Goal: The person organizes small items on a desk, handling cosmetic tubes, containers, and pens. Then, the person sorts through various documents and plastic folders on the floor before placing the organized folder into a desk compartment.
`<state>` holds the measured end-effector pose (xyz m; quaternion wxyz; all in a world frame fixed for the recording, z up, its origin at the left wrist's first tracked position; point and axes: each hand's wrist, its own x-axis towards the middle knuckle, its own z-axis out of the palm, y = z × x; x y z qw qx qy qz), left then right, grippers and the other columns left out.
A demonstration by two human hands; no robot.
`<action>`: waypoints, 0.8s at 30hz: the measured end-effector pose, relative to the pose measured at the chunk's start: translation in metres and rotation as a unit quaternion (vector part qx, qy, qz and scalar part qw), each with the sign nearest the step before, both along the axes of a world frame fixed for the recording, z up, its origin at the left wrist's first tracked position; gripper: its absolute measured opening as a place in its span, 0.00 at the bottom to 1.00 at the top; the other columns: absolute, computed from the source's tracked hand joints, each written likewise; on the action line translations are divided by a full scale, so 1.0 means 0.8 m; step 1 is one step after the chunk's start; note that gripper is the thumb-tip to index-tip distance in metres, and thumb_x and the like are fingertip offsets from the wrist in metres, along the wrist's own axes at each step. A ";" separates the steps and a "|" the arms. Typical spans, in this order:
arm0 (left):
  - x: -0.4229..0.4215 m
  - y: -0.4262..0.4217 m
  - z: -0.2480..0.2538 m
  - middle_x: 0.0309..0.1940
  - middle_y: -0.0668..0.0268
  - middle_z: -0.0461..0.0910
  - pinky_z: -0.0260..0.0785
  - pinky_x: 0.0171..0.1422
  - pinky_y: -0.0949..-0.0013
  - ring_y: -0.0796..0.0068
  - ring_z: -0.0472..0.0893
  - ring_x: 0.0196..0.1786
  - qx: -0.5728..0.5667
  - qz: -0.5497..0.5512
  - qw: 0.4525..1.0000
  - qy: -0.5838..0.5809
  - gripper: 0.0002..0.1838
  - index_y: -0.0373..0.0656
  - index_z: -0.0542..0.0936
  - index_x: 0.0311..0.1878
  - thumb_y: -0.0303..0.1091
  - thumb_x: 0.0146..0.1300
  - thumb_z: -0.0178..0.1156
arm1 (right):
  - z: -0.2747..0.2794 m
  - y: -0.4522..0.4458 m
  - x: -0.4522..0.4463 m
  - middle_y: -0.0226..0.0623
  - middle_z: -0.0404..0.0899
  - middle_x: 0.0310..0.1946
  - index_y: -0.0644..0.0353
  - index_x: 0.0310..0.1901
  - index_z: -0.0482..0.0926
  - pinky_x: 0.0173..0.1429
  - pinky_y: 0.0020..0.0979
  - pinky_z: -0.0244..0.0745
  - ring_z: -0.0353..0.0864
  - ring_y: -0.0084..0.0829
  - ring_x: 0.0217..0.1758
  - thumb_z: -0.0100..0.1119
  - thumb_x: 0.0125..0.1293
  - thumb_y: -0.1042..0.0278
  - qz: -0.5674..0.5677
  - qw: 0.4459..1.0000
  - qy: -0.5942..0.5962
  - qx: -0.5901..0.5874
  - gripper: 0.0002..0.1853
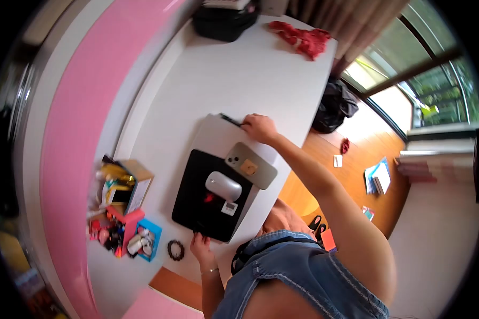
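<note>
My right hand (259, 128) is closed on one end of a short, dark, pen-like stick (230, 120) at the far edge of a flat grey sheet or device (214, 134). A black mouse pad (189, 191) partly covers the grey surface. On the pad lie a white computer mouse (223, 185) and a small white gadget with a display (229, 208). A grey-green phone (261, 171), camera side up with a tan square on its back, overlaps the pad's edge. My left hand (200, 248) pinches the pad's near corner; its fingertips are partly hidden.
On the white desk (207, 80) a bead bracelet (175, 250) lies near my left hand. Beside it stand a blue tray (153, 232), a red box (129, 219) and a cardboard organizer (141, 178). A black bag (226, 24) and red cloth (303, 40) occupy the other end.
</note>
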<state>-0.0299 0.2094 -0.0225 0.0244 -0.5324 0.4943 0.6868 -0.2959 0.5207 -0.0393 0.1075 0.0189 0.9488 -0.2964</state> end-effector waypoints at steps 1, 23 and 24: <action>0.002 -0.004 -0.005 0.30 0.70 0.75 0.64 0.35 0.78 0.80 0.73 0.33 -0.003 -0.008 1.000 -0.005 0.10 0.38 0.76 0.40 0.32 0.58 0.54 | 0.000 0.001 -0.003 0.37 0.78 0.39 0.53 0.38 0.78 0.47 0.37 0.70 0.75 0.40 0.44 0.52 0.57 0.58 0.002 1.000 -0.016 -0.016 0.12; 0.048 -0.034 -0.003 0.40 0.66 0.72 0.66 0.46 0.72 0.73 0.73 0.41 0.029 -0.274 0.960 0.045 0.15 0.38 0.66 0.50 0.30 0.59 0.49 | 0.038 0.073 0.296 0.41 0.70 0.38 0.58 0.38 0.73 0.42 0.35 0.71 0.74 0.40 0.41 0.55 0.58 0.68 -0.449 0.821 0.301 -0.183 0.08; 0.056 -0.026 0.003 0.40 0.66 0.72 0.66 0.46 0.72 0.73 0.73 0.41 0.028 -0.290 0.955 0.045 0.15 0.38 0.66 0.50 0.30 0.59 0.49 | 0.020 0.084 0.340 0.42 0.70 0.37 0.59 0.37 0.72 0.41 0.36 0.71 0.74 0.41 0.39 0.54 0.59 0.67 -0.486 0.815 0.267 -0.171 0.07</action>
